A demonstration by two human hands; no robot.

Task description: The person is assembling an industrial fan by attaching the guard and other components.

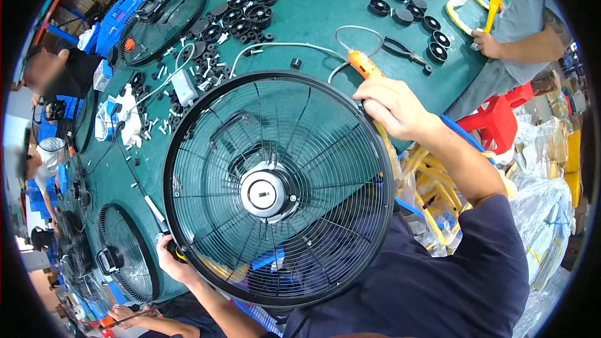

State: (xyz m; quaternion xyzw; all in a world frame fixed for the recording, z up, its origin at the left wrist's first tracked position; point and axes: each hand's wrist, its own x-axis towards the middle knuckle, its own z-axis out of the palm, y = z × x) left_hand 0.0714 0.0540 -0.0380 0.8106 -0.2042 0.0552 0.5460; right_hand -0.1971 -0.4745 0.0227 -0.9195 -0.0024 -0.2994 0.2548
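Left hand [177, 267] curled on lower-left rim, right hand [393, 107] clasping upper-right rim of black fan guard [278, 188], held tilted over green table [313, 19]. Risk: guard slipping, knocking orange screwdriver [363, 64] just beside right hand.

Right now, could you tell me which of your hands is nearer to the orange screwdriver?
Right. The right hand grips the fan guard rim just below the orange screwdriver; the left hand holds the opposite lower rim, far from it.
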